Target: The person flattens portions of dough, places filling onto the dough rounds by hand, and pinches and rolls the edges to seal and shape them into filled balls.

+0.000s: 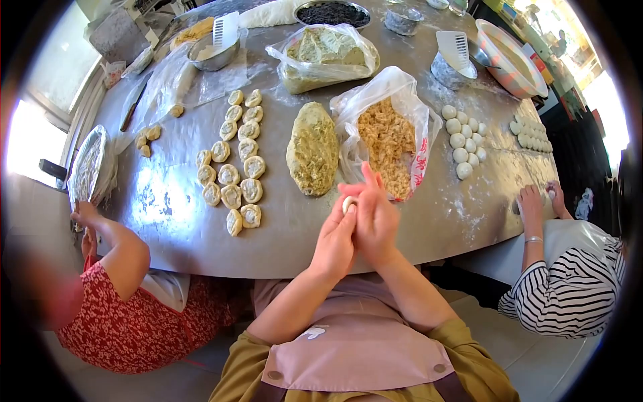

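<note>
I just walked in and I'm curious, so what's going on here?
The person's left hand and right hand are together around a small dough piece. Beyond them lie a greenish mound and an open plastic bag of crumbly brown mixture; round dough pieces sit to the left, white balls to the right. Co-workers are on either side.

Grey metal worktable (284,238) dusted with white powder, small round pale dough pieces (229,175) in columns, oval yellow-green mound (312,149), open white plastic bag (388,84) of crumbly brown mixture (385,137), smooth white balls (458,141).
</note>
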Demonstrator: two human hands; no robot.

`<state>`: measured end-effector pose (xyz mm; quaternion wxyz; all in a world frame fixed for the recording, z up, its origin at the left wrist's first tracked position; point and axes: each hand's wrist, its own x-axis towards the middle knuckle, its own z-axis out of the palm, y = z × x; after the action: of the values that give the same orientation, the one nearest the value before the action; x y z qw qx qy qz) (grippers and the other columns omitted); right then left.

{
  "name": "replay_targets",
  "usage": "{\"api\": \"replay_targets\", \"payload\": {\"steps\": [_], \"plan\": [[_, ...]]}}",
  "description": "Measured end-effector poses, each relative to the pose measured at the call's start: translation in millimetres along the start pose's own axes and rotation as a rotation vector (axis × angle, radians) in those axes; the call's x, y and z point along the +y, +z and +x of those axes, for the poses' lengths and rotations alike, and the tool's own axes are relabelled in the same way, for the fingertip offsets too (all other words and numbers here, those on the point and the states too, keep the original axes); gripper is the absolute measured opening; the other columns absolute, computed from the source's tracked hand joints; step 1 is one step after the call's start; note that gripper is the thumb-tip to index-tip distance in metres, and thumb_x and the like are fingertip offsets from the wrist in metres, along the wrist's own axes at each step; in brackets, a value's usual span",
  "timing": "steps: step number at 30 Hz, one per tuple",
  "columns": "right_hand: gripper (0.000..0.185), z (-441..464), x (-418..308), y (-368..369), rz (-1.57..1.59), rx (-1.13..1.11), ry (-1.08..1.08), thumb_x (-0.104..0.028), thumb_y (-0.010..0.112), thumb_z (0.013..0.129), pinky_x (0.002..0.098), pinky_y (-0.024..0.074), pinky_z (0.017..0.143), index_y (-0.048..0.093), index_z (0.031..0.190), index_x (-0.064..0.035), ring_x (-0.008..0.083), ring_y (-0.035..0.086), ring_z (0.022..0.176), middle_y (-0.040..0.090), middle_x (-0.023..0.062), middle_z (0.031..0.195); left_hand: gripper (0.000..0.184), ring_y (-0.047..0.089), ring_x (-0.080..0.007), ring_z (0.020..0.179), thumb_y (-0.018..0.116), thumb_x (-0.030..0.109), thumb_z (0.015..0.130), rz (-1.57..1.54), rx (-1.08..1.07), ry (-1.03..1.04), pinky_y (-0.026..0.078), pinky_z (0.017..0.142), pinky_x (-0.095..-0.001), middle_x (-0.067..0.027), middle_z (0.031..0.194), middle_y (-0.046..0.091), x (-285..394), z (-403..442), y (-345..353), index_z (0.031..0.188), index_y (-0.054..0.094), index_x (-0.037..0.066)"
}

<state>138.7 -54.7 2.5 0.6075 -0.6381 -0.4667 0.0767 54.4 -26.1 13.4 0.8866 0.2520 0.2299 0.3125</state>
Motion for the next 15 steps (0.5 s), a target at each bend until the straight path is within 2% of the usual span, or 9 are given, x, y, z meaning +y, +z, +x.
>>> {"api": "replay_targets", "payload": {"steps": [2, 5, 6, 9, 10, 13, 14, 15], "plan": [[0.033, 6.6, -3.0, -2.4, 0.413, 0.033, 0.429, -0.025, 0.04, 0.1, 0.0408, 0.0318, 0.106, 0.056, 0.112, 0.0016, 0.0284, 0.048, 0.124, 0.064, 0.0137, 0.11, 0.038, 0.051, -0.0244, 0.116, 0.037, 0.018, 0.1, -0.098, -0.024, 0.116, 0.041, 0.098, -0.0338, -0.0126, 0.13, 0.049, 4.3, -8.2, 16.3, 0.135, 0.038, 0.003], [0.053, 11.4, -18.7, -0.5, 0.745, 0.054, 0.435, -0.036, 0.034, 0.101, 0.0402, 0.0239, 0.11, 0.039, 0.132, 0.0061, 0.0266, 0.037, 0.131, 0.047, 0.0213, 0.133, 0.04, 0.052, -0.0241, 0.116, 0.041, 0.02, 0.1, 0.712, -0.177, 0.468, 0.039, 0.099, -0.0321, -0.012, 0.129, 0.05, 10.3, -6.9, -1.5, 0.136, 0.037, 0.003], [0.07, 11.6, -23.1, -2.8, 0.751, -0.046, 0.411, -0.047, 0.039, 0.097, 0.0395, 0.0183, 0.112, 0.025, 0.14, 0.0061, 0.0285, 0.024, 0.137, 0.027, 0.0224, 0.147, 0.036, 0.053, -0.0242, 0.112, 0.044, 0.021, 0.099, 0.745, -0.11, 0.521, 0.04, 0.096, -0.0314, -0.0134, 0.124, 0.054, 9.2, -7.7, -3.5, 0.128, 0.047, 0.002], [0.081, -5.6, -26.2, 4.7, 0.657, -0.157, 0.333, -0.054, 0.046, 0.091, 0.0391, 0.0146, 0.113, 0.024, 0.141, 0.0062, 0.0298, 0.016, 0.14, 0.021, 0.0221, 0.149, 0.029, 0.056, -0.0241, 0.108, 0.047, 0.02, 0.097, 1.004, -0.062, 0.749, 0.042, 0.092, -0.0303, -0.0156, 0.121, 0.056, 14.7, -4.3, -14.1, 0.116, 0.058, 0.001], [0.092, -6.6, -33.1, 1.9, 0.642, -0.145, 0.369, -0.056, 0.056, 0.086, 0.0372, 0.0204, 0.11, 0.023, 0.139, 0.0115, 0.0307, 0.024, 0.136, 0.029, 0.028, 0.142, 0.03, 0.053, -0.0296, 0.109, 0.045, 0.02, 0.096, 1.032, -0.029, 0.705, 0.042, 0.093, -0.0361, -0.0187, 0.122, 0.054, 14.5, -4.8, -15.1, 0.115, 0.062, 0.003], [0.082, -8.6, -23.1, -6.8, 0.581, -0.266, 0.396, -0.051, 0.061, 0.085, 0.0353, 0.0285, 0.106, 0.033, 0.134, 0.0084, 0.0253, 0.036, 0.128, 0.041, 0.0214, 0.134, 0.049, 0.037, -0.0346, 0.126, 0.034, 0.04, 0.099, 1.289, -0.034, 0.895, 0.029, 0.104, -0.0433, -0.0226, 0.136, 0.042, 9.3, -0.3, -20.3, 0.122, 0.06, 0.005], [0.052, -9.8, -15.1, -2.3, 0.499, -0.207, 0.372, -0.039, 0.061, 0.09, 0.0313, 0.0434, 0.088, 0.049, 0.119, 0.0024, 0.0174, 0.054, 0.105, 0.058, 0.0127, 0.111, 0.073, 0.015, -0.0387, 0.138, 0.018, 0.059, 0.095, 1.256, -0.181, 0.763, 0.014, 0.11, -0.0474, -0.0243, 0.147, 0.023, 12.1, -0.5, -28.7, 0.135, 0.046, 0.004], [0.043, -8.4, -15.2, -4.3, 0.444, -0.234, 0.434, -0.034, 0.059, 0.091, 0.03, 0.0449, 0.082, 0.051, 0.114, 0.0011, 0.0158, 0.056, 0.098, 0.06, 0.0106, 0.103, 0.079, 0.015, -0.0367, 0.138, 0.016, 0.063, 0.092, 1.213, -0.215, 0.726, 0.014, 0.11, -0.0466, -0.0226, 0.147, 0.024, 14.5, -1.9, -28.9, 0.139, 0.038, 0.004]]}}
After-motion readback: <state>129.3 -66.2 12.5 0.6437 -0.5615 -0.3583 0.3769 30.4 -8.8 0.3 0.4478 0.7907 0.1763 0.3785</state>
